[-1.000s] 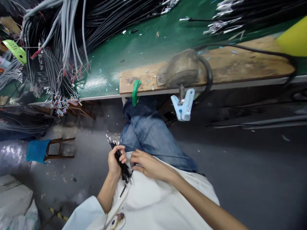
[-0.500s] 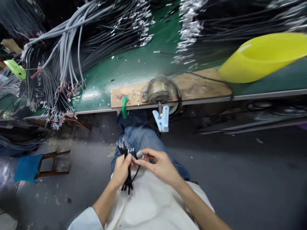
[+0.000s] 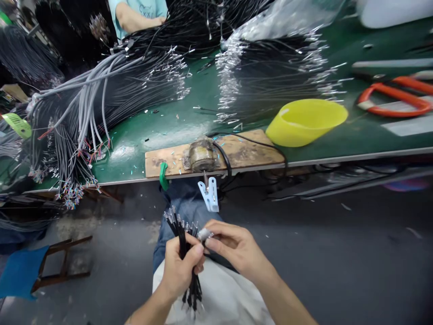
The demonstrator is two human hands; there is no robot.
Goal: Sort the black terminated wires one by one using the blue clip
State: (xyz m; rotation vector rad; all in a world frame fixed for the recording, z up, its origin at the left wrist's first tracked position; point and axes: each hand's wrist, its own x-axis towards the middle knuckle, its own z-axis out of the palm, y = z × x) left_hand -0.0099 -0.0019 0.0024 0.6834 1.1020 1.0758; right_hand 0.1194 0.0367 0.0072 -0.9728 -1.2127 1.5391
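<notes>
My left hand (image 3: 184, 262) is closed around a bundle of short black cables (image 3: 194, 289). Their stripped, silvery ends fan out above the fist, and the lower ends hang over the white cloth on my lap. Close beside the left thumb, my right hand (image 3: 237, 248) is closed in a pinch, its fingertips at the end of a black cable (image 3: 204, 243) that they mostly hide. A grey wrapping (image 3: 204, 234) shows at those fingertips. Ahead, a light blue clothes peg (image 3: 210, 194) hangs on the shaft of a small motor (image 3: 202, 155).
The motor sits on a wooden board (image 3: 162, 160) held by a green clamp (image 3: 163, 176) at the green table's edge. Behind lie rows of black cables (image 3: 270, 81), grey cables (image 3: 98, 85), a yellow cut tube (image 3: 297, 131) and orange-handled scissors (image 3: 395, 101). A person (image 3: 138, 18) is across the table.
The view has tilted up and shifted right, bringing the scissors and the other person into sight. Both hands stay together at the bundle, and the left hand has turned slightly.
</notes>
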